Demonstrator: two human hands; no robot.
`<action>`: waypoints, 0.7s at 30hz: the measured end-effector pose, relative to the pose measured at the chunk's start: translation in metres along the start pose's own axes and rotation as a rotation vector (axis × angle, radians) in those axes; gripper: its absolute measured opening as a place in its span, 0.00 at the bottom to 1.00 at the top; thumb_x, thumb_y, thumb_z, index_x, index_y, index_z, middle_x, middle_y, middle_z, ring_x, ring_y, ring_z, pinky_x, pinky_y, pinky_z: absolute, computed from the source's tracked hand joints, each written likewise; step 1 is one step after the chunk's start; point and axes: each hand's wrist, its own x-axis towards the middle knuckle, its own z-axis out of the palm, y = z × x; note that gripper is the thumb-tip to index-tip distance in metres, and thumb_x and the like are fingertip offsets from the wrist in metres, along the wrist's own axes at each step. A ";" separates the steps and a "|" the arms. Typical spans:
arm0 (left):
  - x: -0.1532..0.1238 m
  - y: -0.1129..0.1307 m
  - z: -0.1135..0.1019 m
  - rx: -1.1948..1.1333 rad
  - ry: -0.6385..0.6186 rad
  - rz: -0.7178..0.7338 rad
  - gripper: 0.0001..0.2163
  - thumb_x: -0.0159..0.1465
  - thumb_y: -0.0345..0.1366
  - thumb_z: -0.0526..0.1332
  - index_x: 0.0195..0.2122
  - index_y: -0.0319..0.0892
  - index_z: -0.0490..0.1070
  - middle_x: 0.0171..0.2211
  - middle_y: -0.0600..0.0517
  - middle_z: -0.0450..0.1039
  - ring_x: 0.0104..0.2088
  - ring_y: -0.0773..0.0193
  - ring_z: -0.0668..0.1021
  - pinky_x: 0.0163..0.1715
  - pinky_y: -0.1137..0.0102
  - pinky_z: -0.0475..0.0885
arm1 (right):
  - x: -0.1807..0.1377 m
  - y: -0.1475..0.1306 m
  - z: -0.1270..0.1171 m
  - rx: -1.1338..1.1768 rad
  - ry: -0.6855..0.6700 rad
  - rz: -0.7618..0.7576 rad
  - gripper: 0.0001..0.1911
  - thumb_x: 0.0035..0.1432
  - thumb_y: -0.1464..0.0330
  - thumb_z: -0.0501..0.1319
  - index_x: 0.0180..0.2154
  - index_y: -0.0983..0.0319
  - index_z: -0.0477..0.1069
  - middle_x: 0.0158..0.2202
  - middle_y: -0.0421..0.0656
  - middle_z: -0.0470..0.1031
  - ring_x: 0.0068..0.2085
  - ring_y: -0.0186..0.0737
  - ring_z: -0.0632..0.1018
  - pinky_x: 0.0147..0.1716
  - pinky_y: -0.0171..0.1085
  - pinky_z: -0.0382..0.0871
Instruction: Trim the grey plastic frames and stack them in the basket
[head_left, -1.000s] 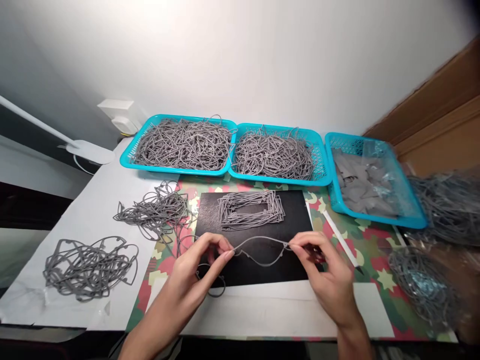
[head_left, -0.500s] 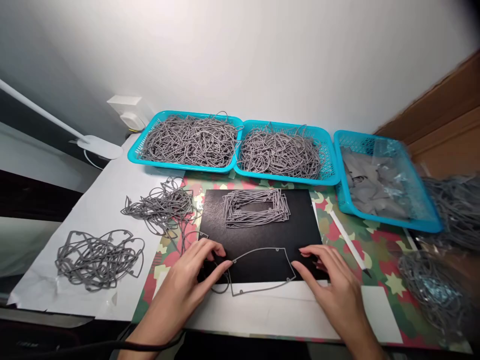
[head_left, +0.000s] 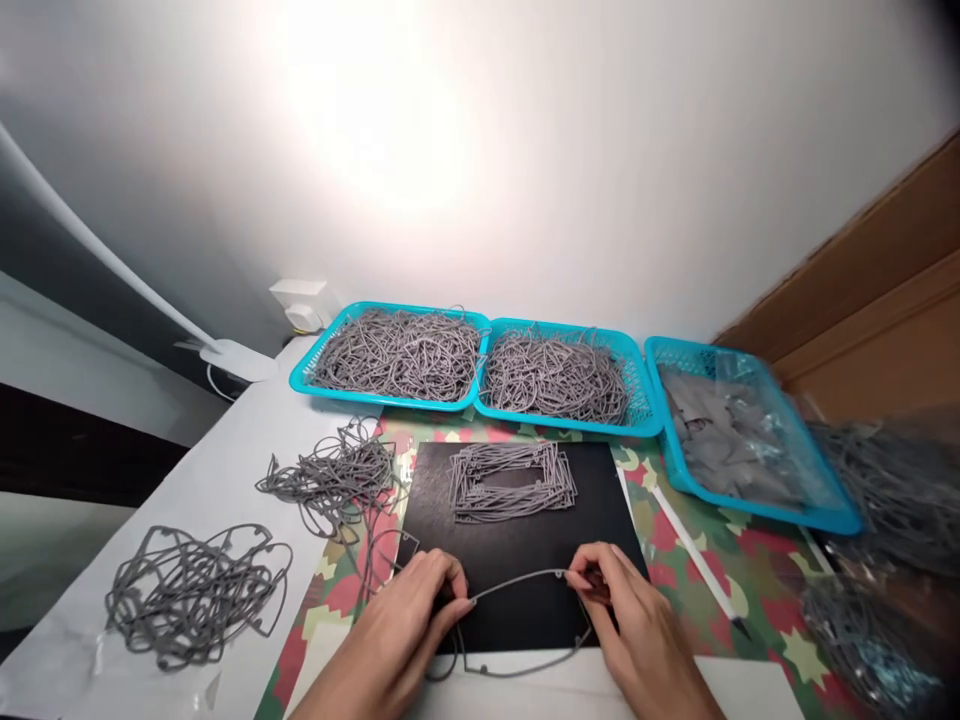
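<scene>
A thin grey rubber gasket, shaped like an open four-sided frame with small tabs, lies across the front of a black board. My left hand pinches its upper left corner between thumb and fingers. At the upper right corner, my right hand has thumb and forefinger closed on the gasket. Its lower edge curves over the white paper below the board. Farther back on the board is a neat stack of gaskets. Another gasket loop lies partly hidden beneath my left hand.
Two loose gasket heaps, a tangled one and a nearer one, lie to the left. Blue baskets of gaskets line the wall. A third basket holds grey pieces. A white pen-like tool lies right of the board.
My right hand has moved inward and closed on the gasket's upper right corner; before, it was open beside it. My left fingers have drawn together on the left corner. The camera view has tilted upward.
</scene>
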 end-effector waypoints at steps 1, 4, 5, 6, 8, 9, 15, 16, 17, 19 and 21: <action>0.003 0.000 -0.004 -0.040 -0.006 -0.003 0.12 0.84 0.46 0.51 0.44 0.49 0.68 0.38 0.51 0.78 0.36 0.59 0.80 0.38 0.69 0.74 | 0.003 -0.001 -0.002 0.006 -0.011 -0.011 0.11 0.75 0.76 0.51 0.46 0.54 0.66 0.36 0.39 0.75 0.31 0.39 0.80 0.31 0.34 0.73; 0.021 0.001 -0.023 -0.101 0.035 0.027 0.13 0.84 0.48 0.51 0.45 0.49 0.68 0.36 0.53 0.78 0.34 0.61 0.80 0.38 0.71 0.74 | 0.021 -0.009 -0.012 0.021 -0.024 -0.058 0.12 0.73 0.76 0.52 0.50 0.54 0.67 0.38 0.41 0.77 0.33 0.39 0.83 0.32 0.32 0.76; 0.029 0.002 -0.029 -0.099 0.052 0.038 0.12 0.83 0.48 0.52 0.46 0.49 0.68 0.37 0.53 0.78 0.35 0.61 0.80 0.39 0.71 0.74 | 0.030 -0.012 -0.014 0.034 -0.018 -0.062 0.11 0.74 0.74 0.53 0.51 0.54 0.68 0.38 0.41 0.77 0.33 0.39 0.83 0.32 0.32 0.77; 0.038 0.003 -0.036 -0.092 0.059 0.044 0.11 0.83 0.48 0.53 0.47 0.50 0.69 0.38 0.53 0.79 0.37 0.61 0.80 0.40 0.71 0.74 | 0.039 -0.014 -0.016 0.051 -0.010 -0.055 0.10 0.75 0.72 0.53 0.52 0.55 0.68 0.36 0.41 0.77 0.32 0.39 0.83 0.31 0.32 0.77; 0.056 0.007 -0.048 -0.070 0.068 0.065 0.12 0.83 0.47 0.53 0.47 0.49 0.69 0.38 0.53 0.78 0.38 0.61 0.80 0.41 0.71 0.74 | 0.060 -0.016 -0.018 0.080 0.012 -0.017 0.07 0.78 0.67 0.53 0.51 0.55 0.69 0.33 0.38 0.76 0.29 0.38 0.81 0.29 0.31 0.76; 0.065 0.009 -0.053 -0.052 0.077 0.083 0.12 0.83 0.47 0.52 0.47 0.48 0.69 0.38 0.53 0.78 0.37 0.61 0.80 0.41 0.70 0.74 | 0.071 -0.014 -0.017 0.088 0.021 -0.002 0.07 0.79 0.65 0.53 0.50 0.56 0.70 0.32 0.37 0.75 0.28 0.38 0.81 0.28 0.31 0.75; 0.103 0.014 -0.061 0.043 0.177 0.171 0.13 0.82 0.45 0.53 0.49 0.47 0.75 0.40 0.51 0.77 0.40 0.57 0.81 0.43 0.67 0.76 | 0.121 0.004 -0.007 0.024 0.112 -0.033 0.10 0.80 0.62 0.52 0.45 0.56 0.70 0.33 0.38 0.77 0.30 0.40 0.82 0.29 0.34 0.74; 0.105 0.013 -0.060 0.047 0.186 0.178 0.14 0.82 0.45 0.53 0.49 0.47 0.76 0.41 0.50 0.77 0.40 0.57 0.81 0.43 0.67 0.76 | 0.124 0.006 -0.005 -0.002 0.126 -0.049 0.10 0.79 0.63 0.53 0.44 0.56 0.70 0.34 0.39 0.77 0.30 0.41 0.83 0.28 0.34 0.73; 0.106 0.011 -0.060 0.050 0.192 0.183 0.14 0.82 0.45 0.53 0.49 0.47 0.77 0.43 0.49 0.77 0.39 0.57 0.81 0.43 0.67 0.77 | 0.125 0.008 -0.003 -0.029 0.143 -0.065 0.09 0.79 0.63 0.53 0.44 0.56 0.70 0.35 0.40 0.78 0.31 0.42 0.83 0.27 0.35 0.71; 0.105 0.003 -0.061 0.048 0.202 0.189 0.14 0.81 0.45 0.56 0.52 0.48 0.79 0.46 0.49 0.78 0.39 0.58 0.82 0.44 0.67 0.78 | 0.124 0.009 0.001 -0.079 0.184 -0.094 0.09 0.79 0.63 0.53 0.46 0.56 0.71 0.40 0.43 0.78 0.30 0.42 0.83 0.25 0.35 0.68; 0.099 -0.008 -0.063 0.034 0.253 0.190 0.14 0.80 0.47 0.58 0.57 0.50 0.80 0.47 0.48 0.78 0.41 0.58 0.82 0.47 0.66 0.79 | 0.119 0.010 0.005 -0.112 0.222 -0.122 0.10 0.79 0.63 0.53 0.49 0.55 0.72 0.46 0.45 0.78 0.28 0.40 0.82 0.22 0.35 0.65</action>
